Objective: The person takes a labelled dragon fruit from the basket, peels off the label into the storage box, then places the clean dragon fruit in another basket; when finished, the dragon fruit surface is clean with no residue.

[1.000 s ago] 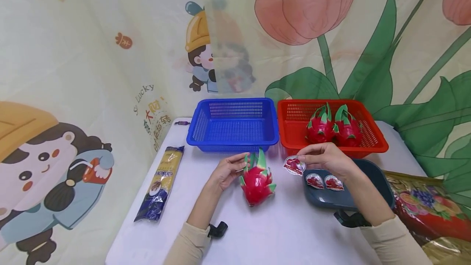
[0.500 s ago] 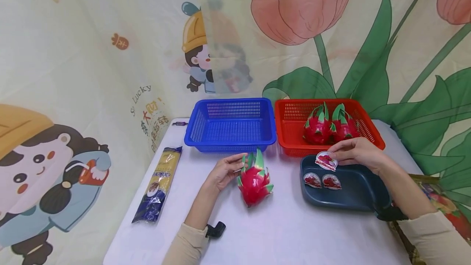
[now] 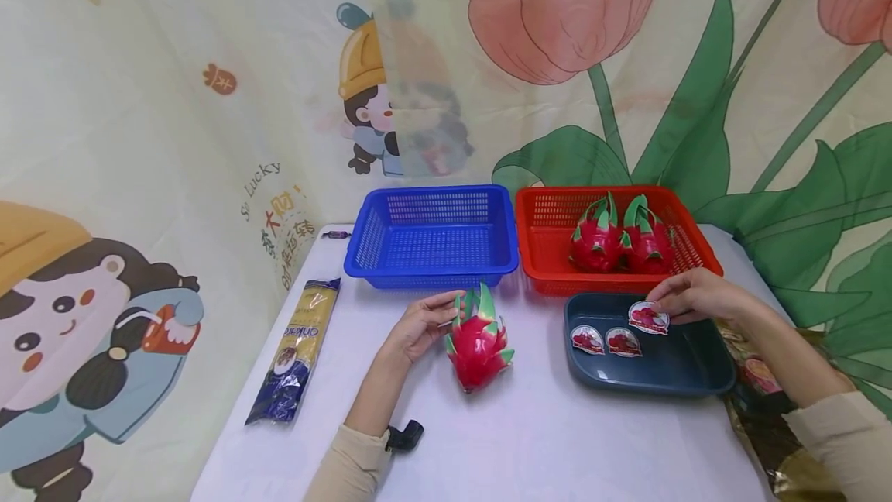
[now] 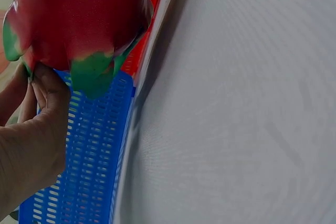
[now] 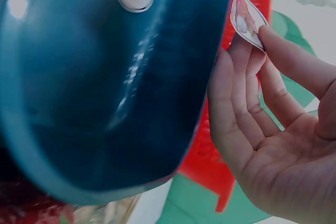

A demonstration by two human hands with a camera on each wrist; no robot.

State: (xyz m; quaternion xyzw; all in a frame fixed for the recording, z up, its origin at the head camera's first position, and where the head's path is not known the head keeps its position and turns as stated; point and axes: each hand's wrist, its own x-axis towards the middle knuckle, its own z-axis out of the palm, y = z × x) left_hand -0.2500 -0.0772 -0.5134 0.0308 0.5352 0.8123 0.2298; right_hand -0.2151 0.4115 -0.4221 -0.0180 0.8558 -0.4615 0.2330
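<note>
My left hand pinches a green leaf tip of a red dragon fruit, which stands tilted over the white table. In the left wrist view the fruit fills the top, thumb and fingers meeting at its leaf. My right hand pinches a round dragon fruit sticker by its edge, over the dark blue tray. Two similar stickers lie in the tray's left part, one of them the left sticker. The right wrist view shows thumb and fingers on the sticker beside the tray's rim.
At the back stand a bare blue basket and a red basket holding two dragon fruits. A yellow and blue pasta packet lies left. A small purple-wrapped item lies behind it. A gold fruit-print bag lies right.
My right hand has carried the sticker rightward from beside the dragon fruit to over the tray. The left hand keeps hold of the dragon fruit's leaf. The view has shifted slightly.
</note>
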